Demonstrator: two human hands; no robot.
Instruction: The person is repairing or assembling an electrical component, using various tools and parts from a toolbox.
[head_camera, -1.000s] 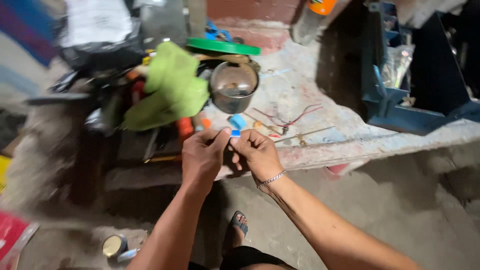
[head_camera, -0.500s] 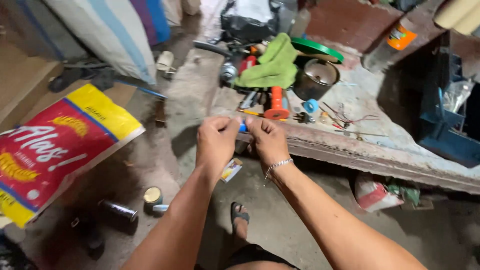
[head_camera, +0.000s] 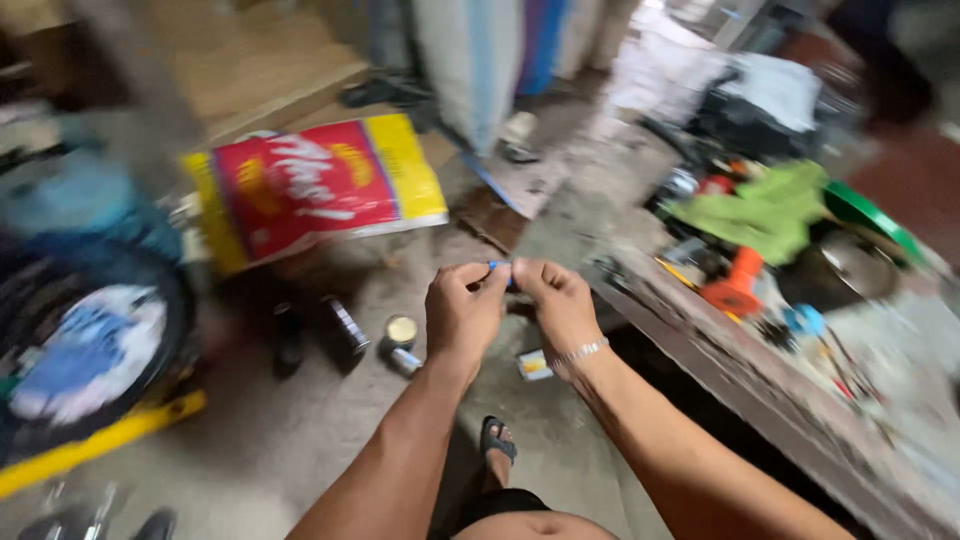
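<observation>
Pinching the small blue plastic piece (head_camera: 499, 268) between both sets of fingertips, your left hand (head_camera: 462, 312) and right hand (head_camera: 556, 306) meet at chest height, its long axis crosswise, above the concrete floor (head_camera: 300, 430), the cluttered bench (head_camera: 760, 370) beyond right.

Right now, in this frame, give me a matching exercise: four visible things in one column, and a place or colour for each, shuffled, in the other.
Things:
1. small blue piece
2. red and yellow sack
3. green cloth
4. bracelet

Places:
A. on the right wrist
B. lying on the floor, at the left
C. pinched between the fingers of both hands
D. on the cluttered bench, at the right

Pairs: 1-C, 2-B, 3-D, 4-A
</observation>
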